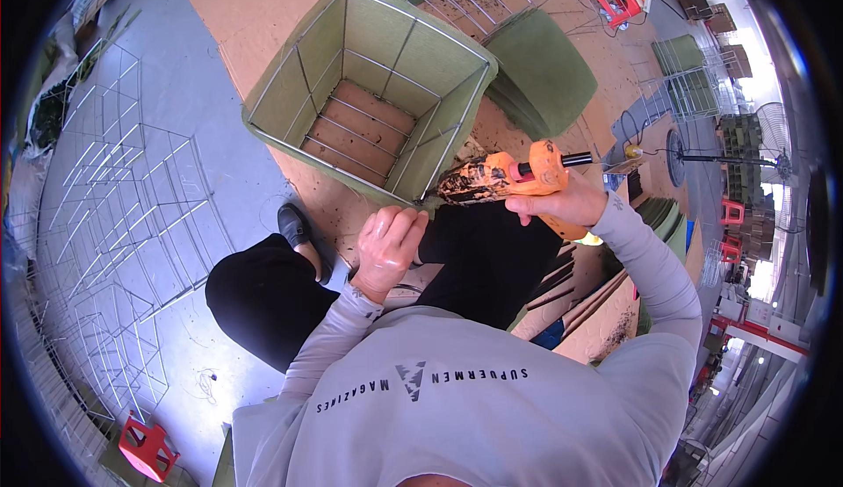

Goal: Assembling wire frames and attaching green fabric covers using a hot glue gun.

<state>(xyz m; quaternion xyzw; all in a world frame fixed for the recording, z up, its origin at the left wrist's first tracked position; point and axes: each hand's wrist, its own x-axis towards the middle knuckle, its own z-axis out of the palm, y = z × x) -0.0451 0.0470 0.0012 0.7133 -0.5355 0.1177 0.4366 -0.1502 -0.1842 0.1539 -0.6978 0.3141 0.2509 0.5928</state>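
- the green-lined wire box (369, 35) sits just beyond the fingers, open end up, its nearest corner coming between the two hands.
- the right hand (566, 202) has its fingers wrapped around an orange tool (492, 175) (well worn, dark smears along its nose), pointing leftward to that corner.
- the left hand (388, 245) has its fingers bunched narrow, right beside the corner; whether they pinch the lining or a wire, i cannot tell, as the knuckles hide it.
- the step in hand looks like working the tool where lining meets wire rim, apparently fastening.
- the next move seems to call for a steady corner and the nose square on the rim, left fingertips clear of it.
- a green rounded piece (544, 70) lies beyond the right fingers.
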